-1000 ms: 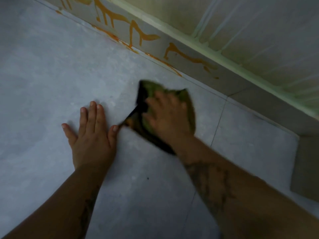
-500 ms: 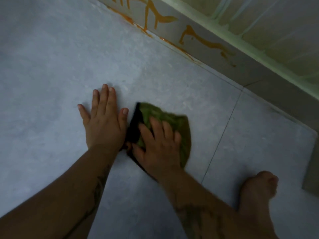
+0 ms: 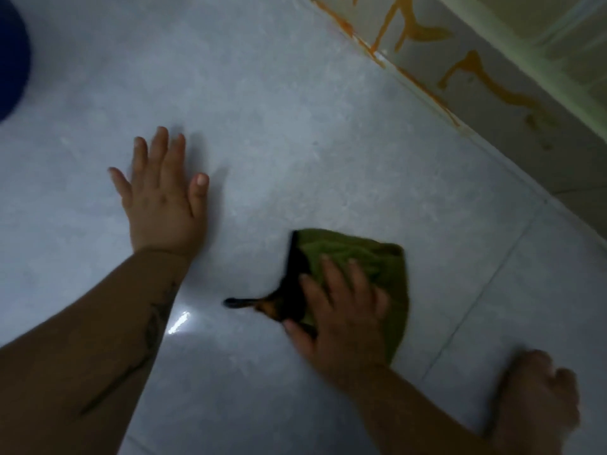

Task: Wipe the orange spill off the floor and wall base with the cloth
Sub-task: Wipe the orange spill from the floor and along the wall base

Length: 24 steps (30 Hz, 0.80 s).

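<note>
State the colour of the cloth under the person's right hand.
Green cloth, with a black edge; the head view shows it best.

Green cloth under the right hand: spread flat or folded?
Folded. The green cloth sits as a compact, creased pad under the right hand, with a dark layer showing along one edge.

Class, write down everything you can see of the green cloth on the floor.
The cloth is olive green and soft-looking, bunched into a rough wedge, with a blackish edge along one side trailing into a thin tail. It lies flat on the grey floor tile. The right hand presses down on it with spread fingers, covering its near part.
</note>
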### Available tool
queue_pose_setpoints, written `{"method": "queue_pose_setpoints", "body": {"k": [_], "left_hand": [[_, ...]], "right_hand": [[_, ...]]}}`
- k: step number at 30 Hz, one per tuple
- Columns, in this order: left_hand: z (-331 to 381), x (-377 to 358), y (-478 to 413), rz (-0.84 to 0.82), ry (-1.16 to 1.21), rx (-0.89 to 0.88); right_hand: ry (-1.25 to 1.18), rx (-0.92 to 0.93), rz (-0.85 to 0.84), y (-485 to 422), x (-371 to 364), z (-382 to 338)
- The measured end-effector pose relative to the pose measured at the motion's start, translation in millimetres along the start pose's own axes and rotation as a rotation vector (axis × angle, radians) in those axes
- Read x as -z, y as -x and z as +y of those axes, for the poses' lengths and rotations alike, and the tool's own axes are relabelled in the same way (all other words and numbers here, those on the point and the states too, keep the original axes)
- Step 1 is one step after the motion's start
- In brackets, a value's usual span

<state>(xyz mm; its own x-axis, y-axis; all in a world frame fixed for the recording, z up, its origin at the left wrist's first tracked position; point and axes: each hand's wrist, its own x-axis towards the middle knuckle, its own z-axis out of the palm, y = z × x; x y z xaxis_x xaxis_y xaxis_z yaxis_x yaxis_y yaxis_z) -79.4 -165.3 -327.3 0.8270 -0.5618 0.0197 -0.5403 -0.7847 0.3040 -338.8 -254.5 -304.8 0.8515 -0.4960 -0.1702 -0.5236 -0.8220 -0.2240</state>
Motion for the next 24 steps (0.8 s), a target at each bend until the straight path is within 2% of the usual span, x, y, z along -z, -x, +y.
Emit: {"method": "queue_pose_setpoints", "body": {"k": [3,4,6,9,11,14,17,20,22,23,24], "left_hand": [[-2,2,-1,0.035,0.055,0.006],[-2,2,-1,0.043,0.065,0.003],[-2,1,-2,0.038,0.072,0.000],[-2,1,-2,0.032,0.068,0.007],[-1,0,-2,0.026,0.056,0.003],[1,1,-1,0.006,0.044,0.011],[1,3,-2,-0.004,0.058,0.027],[0,1,0,0.019,0.085,0.022],[-2,0,-1,0.028,0.103,0.019],[-2,-1,-1,0.020,0.097,0.007],[-3,-1,-1,0.004,0.083,-0.006]], "right_hand": [[-0.027,0.279,0.020,-85,-2,-35],[-0.009,0.300,0.001,-121,3,-32],[0.028,0.138,-0.035,-179,19,0],[0.086,-0.218,0.104,-186,45,77],[0.119,-0.250,0.125,-139,50,110],[0.120,-0.261,0.006,-62,31,89],[0.116,-0.100,0.007,-52,9,16],[0.017,0.204,0.090,-122,0,-40],[0.052,0.396,0.089,-188,7,-44],[0.084,0.412,0.080,-217,14,-33],[0.098,0.347,0.076,-240,22,-15]]}}
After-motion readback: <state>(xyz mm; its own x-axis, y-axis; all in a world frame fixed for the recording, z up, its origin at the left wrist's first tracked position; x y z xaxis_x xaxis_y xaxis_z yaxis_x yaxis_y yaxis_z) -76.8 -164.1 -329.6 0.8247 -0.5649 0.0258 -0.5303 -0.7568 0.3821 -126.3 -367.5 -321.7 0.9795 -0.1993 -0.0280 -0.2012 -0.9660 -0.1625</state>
